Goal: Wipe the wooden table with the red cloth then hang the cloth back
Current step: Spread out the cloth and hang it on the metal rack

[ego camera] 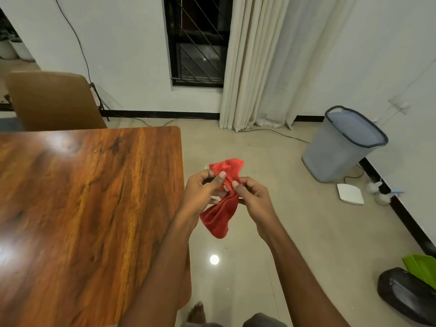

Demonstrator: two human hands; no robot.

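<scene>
head view: both hands (202, 192) (253, 197) pinch red cloth (220, 213) beside wooden table (82, 197).

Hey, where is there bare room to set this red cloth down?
The whole visible table top is bare for the cloth, from the chair to its right edge. Floor between table and bin is open too. Crowded along the right wall: bin, white box, black bag, green thing.
</scene>
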